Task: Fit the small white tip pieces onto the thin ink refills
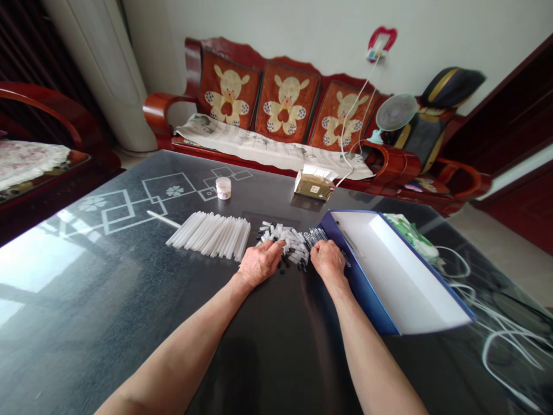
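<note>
White translucent pen barrels (211,233) lie side by side in a row on the dark table. To their right is a loose heap of white and black pen caps (294,237). My left hand (261,263) rests at the near left edge of this heap, its fingers curled together; what they pinch, if anything, is hidden. Thin dark-tipped pen refills (314,235) lie in a bunch between the caps and the box. My right hand (329,259) is on the near end of the refills with its fingers closed on them, its palm side hidden.
An open blue box with a white inside (393,271) stands right of my right hand. One barrel (163,218) lies apart at the left. A small round jar (223,188) and a tissue pack (314,183) stand farther back. White cables (501,328) lie at the right.
</note>
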The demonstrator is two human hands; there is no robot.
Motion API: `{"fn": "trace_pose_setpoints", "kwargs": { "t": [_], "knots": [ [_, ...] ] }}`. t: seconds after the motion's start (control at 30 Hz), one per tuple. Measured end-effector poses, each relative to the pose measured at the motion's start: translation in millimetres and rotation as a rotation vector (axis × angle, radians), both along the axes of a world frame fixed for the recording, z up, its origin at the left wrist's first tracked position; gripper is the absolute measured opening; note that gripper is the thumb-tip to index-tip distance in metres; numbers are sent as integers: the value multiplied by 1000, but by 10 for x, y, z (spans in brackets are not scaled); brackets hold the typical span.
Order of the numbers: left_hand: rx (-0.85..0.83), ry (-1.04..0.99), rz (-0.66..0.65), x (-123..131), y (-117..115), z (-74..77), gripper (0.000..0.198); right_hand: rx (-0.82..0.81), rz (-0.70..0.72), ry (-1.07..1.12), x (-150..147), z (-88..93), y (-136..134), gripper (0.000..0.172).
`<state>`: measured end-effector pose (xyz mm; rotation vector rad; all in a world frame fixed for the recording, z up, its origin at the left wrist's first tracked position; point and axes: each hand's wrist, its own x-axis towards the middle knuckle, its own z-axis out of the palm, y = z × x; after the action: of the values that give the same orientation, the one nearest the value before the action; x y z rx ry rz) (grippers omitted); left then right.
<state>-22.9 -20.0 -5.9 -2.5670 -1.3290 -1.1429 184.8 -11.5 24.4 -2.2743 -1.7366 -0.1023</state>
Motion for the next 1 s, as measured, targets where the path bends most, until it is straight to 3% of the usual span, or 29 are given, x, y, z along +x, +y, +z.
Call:
{"fn": "trace_pose_setpoints", "kwargs": {
  "t": [0.17, 0.33, 0.43, 0.5, 0.67, 1.0],
  "knots": [
    [31, -39, 7, 8, 9, -17, 30, 178, 60, 239, 50, 105, -32, 14],
    [48, -32, 22, 8, 12, -10, 27, 364, 181, 1097, -75, 103, -52, 24],
    [65, -9, 40, 2, 8, 18, 27, 305, 272, 1593, -254, 65, -89, 32],
    [79, -5, 54, -1, 5, 31, 28, 271, 306, 1754, -367, 31, -124, 36],
    [71, -12, 49, -2, 6, 19, 28, 290, 271, 1864, -520, -80, -178, 26],
    [48, -12, 22, 4, 3, 13, 26, 315, 304, 1763, -561, -140, -174, 27]
  ]
}}
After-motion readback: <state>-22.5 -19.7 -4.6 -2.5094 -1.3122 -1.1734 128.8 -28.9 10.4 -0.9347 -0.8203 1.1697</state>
